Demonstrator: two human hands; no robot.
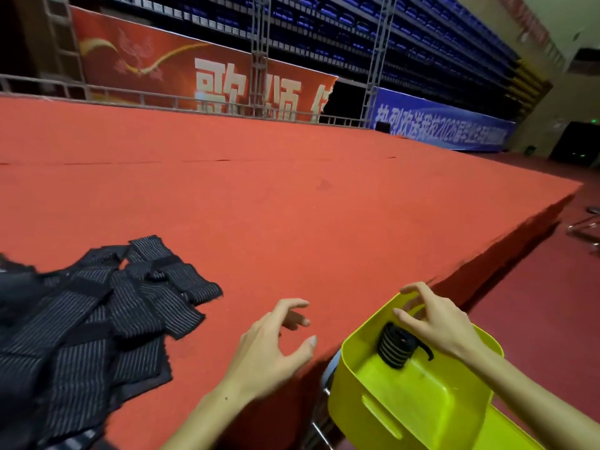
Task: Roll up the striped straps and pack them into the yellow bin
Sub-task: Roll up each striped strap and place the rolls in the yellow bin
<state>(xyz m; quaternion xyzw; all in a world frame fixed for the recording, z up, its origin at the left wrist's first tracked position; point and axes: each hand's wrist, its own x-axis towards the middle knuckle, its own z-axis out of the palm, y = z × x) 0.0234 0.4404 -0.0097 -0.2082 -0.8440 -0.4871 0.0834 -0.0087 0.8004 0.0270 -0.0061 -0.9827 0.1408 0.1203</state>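
A: One rolled strap point(396, 349) lies inside the yellow bin point(418, 407), near its far wall, with a loose black tail trailing out to the right along the bin floor.

B: And the rest of them?

A: Many striped straps point(97, 316) lie flat in an overlapping heap at the left of the red carpeted stage point(292, 196), well apart from the bin. They are black with thin pale stripes.

B: What are the hands doing?

A: The right hand point(436, 323) hovers over the bin, fingers spread and gently bent, just above the roll. It grips nothing; I cannot tell whether a fingertip touches the roll. The left hand point(272, 345) hangs above the carpet between the heap and the bin, fingers loosely curved, thumb out, holding nothing.

B: Where does the bin sit?

A: At the near right, beside the stage's edge. What bears it is hard to make out.

B: Anything behind?

A: A red banner point(181, 73) with large pale characters and a blue banner point(444, 125) stand at the far side of the stage, with dark tiered seating above them.
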